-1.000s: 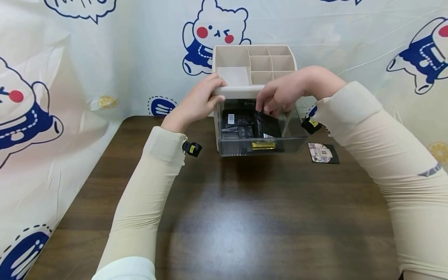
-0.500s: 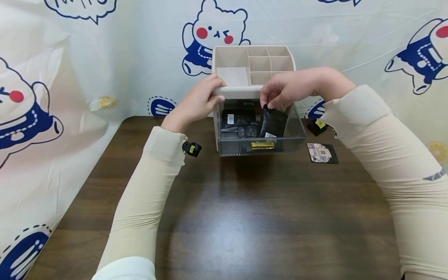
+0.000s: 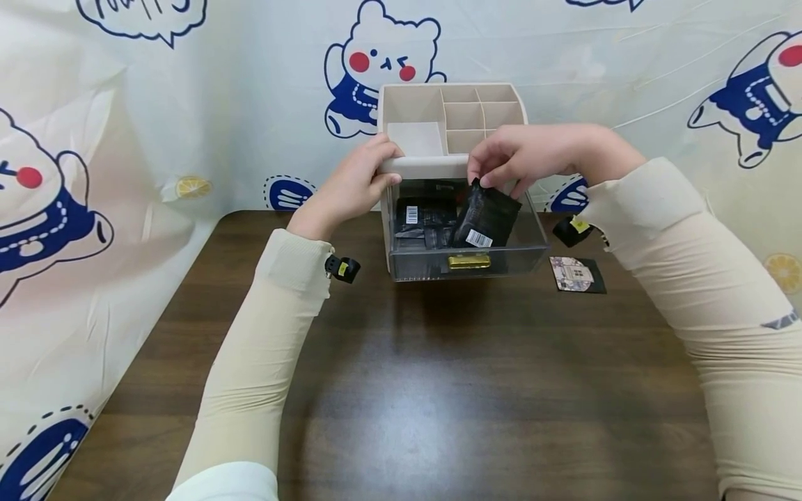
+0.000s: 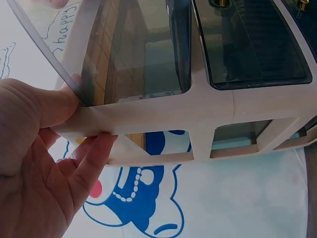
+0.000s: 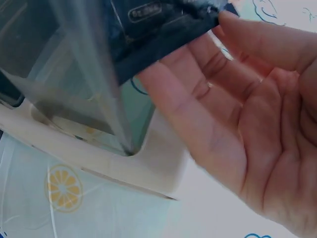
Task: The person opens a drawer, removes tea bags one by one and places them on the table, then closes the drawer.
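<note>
A cream desktop organizer (image 3: 422, 167) stands at the back of the table with its clear drawer (image 3: 413, 264) pulled out. My left hand (image 3: 354, 177) grips the organizer's upper left front corner; in the left wrist view the thumb and fingers (image 4: 94, 161) close round the cream frame. Over the drawer, my right hand (image 3: 539, 156) pinches a black packet (image 3: 495, 209) by its top corner. The packet hangs tilted, a white barcode label near its lower end. More black packets (image 3: 426, 209) lie inside the drawer, on its left side.
A small black card with a printed picture (image 3: 573, 274) lies on the brown table (image 3: 401, 390), right of the drawer. Divided compartments (image 3: 466, 115) top the organizer. A patterned curtain (image 3: 250, 104) hangs close behind and to the left.
My right hand has risen slightly and moved right, drawing the black packet up from among the others; it now tilts with its label showing. The left hand keeps its grip.
</note>
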Demonstrator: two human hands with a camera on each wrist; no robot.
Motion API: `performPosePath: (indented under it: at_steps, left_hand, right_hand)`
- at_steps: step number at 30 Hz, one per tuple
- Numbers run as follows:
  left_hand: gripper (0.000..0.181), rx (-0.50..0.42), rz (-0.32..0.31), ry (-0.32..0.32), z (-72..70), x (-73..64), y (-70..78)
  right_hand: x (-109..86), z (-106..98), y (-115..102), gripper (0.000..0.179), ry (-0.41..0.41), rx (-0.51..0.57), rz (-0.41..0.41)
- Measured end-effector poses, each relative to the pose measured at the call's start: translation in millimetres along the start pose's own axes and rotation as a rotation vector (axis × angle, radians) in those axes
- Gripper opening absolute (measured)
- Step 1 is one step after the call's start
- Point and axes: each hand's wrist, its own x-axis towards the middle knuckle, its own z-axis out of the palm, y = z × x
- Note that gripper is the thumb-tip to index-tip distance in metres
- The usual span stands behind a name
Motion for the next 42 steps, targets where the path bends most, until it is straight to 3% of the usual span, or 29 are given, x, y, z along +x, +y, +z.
performPosePath:
  at_steps: [5,9,15,19,30,36,42]
  left_hand:
    - [0.022,0.002,0.007,0.004,-0.2,0.6,-0.3]
    - [0.022,0.008,0.006,0.004,0.1,1.1,-0.3]
    - [0.022,0.022,0.001,0.003,0.7,2.2,-0.4]
    - [0.022,0.019,0.001,0.002,0.1,2.0,-0.2]
    - [0.022,0.007,-0.006,0.007,-2.3,1.0,0.5]
    - [0.023,0.015,0.000,0.007,-1.9,1.6,1.0]
    - [0.023,0.014,-0.004,0.007,-1.0,-1.3,2.6]
  right_hand:
    - [-7.2,-8.0,3.8,0.016,0.075,0.037,0.044]
    - [-14.0,-16.8,13.6,0.016,0.169,0.130,0.085]
    - [-30.9,-33.0,42.8,0.013,0.324,0.271,0.149]
    - [-44.7,-37.1,67.5,0.013,0.382,0.313,0.179]
    - [-75.0,-30.3,164.0,0.012,0.400,0.558,0.294]
    - [-85.7,-7.5,219.2,0.027,0.388,0.634,0.376]
    - [-89.1,20.5,260.3,0.033,0.371,0.651,0.413]
